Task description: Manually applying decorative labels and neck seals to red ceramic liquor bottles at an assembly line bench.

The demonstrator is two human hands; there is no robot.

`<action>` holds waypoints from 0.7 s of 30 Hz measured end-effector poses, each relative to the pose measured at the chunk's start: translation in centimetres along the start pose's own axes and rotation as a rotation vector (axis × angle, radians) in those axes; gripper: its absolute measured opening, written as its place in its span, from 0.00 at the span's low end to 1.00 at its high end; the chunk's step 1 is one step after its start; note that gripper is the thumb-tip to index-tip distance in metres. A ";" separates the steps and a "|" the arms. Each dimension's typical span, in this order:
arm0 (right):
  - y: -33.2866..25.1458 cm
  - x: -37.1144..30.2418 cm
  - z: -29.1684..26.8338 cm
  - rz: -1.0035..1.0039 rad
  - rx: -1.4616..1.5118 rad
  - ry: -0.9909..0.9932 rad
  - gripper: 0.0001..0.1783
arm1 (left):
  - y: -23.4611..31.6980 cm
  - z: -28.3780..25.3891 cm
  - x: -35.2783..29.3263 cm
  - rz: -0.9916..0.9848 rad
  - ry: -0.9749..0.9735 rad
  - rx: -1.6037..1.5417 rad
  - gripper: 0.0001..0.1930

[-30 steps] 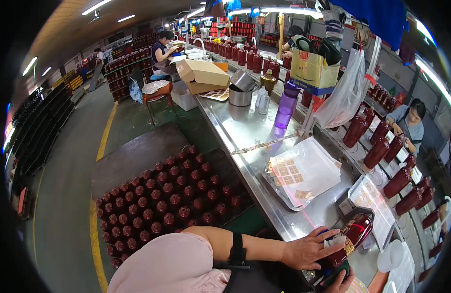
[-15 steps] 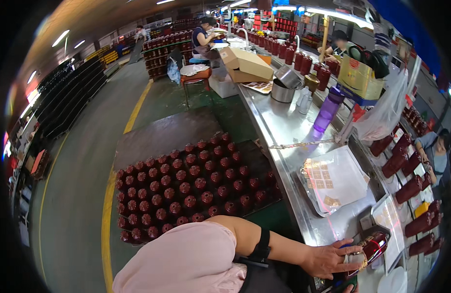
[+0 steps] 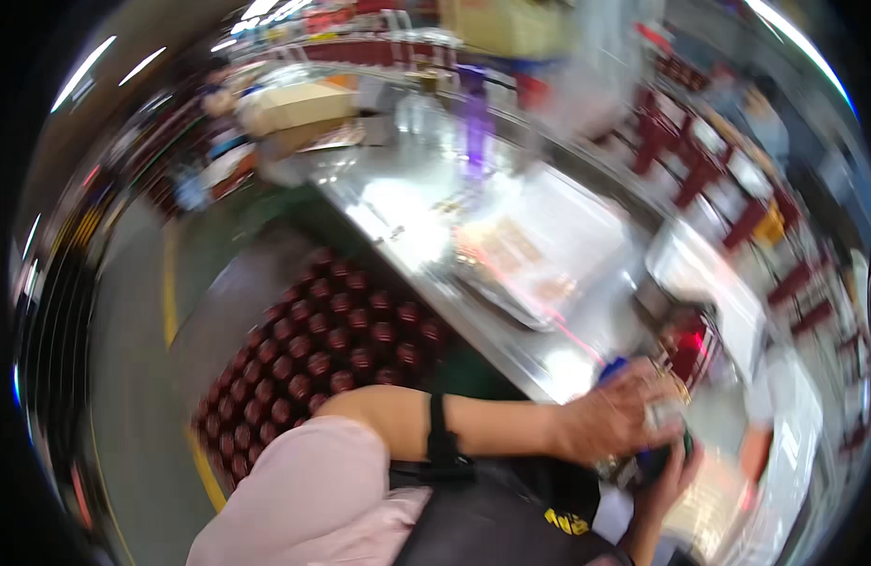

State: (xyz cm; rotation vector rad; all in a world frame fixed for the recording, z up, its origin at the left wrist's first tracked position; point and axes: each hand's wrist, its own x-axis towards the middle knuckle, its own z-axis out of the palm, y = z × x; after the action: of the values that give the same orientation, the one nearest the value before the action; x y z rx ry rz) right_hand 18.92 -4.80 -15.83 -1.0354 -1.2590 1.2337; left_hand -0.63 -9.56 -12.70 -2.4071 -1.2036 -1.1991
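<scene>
A glossy dark red bottle [image 3: 692,345] with gold-coloured trim leans at a slant over the right side of the metal bench. My left hand [image 3: 624,412] is closed round its lower end, fingers bent over the gold part. Just below, my right hand [image 3: 673,479] curls against a dark piece under the bottle; blur and the left hand hide what its fingers grip. Something blue shows beside my left knuckles. Up the bench, a tray [image 3: 520,307] bears a white sheet with gold label-like squares.
Rows of dark red bottles [image 3: 336,340] stand on the floor left of the metal bench [image 3: 379,222]. A purple bottle [image 3: 475,123] and an open cardboard box [image 3: 298,106] are farther along it. More red bottles lie along the right, where another person [image 3: 763,123] sits.
The whole view has swung to the right and blurred. My right hand now shows more fully below the left. My left hand stays on the red bottle, which now stands more upright in view.
</scene>
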 end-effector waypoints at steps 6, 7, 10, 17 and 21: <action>-0.9 1.3 -0.5 0.036 0.021 0.040 0.14 | 0.1 -0.7 1.4 0.031 -0.202 0.248 0.32; -1.0 0.8 -0.9 0.057 0.184 0.063 0.14 | 0.7 -0.7 1.4 0.001 -0.164 0.234 0.35; -4.2 1.5 -1.0 0.050 0.168 0.008 0.13 | 0.0 -0.3 2.0 -0.226 -0.118 0.151 0.44; -1.7 2.7 0.1 0.082 0.169 0.045 0.13 | -0.6 -0.3 0.0 -0.249 -0.163 0.064 0.49; -2.8 1.9 1.5 0.075 0.226 -0.105 0.13 | -0.9 -0.4 -0.1 -0.278 -0.146 -0.027 0.48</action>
State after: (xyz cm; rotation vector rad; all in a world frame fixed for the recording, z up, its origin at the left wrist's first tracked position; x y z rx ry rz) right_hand 17.49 -3.35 -12.78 -0.8696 -1.1370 1.4676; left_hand -1.56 -9.27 -12.66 -2.4426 -1.6207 -1.1306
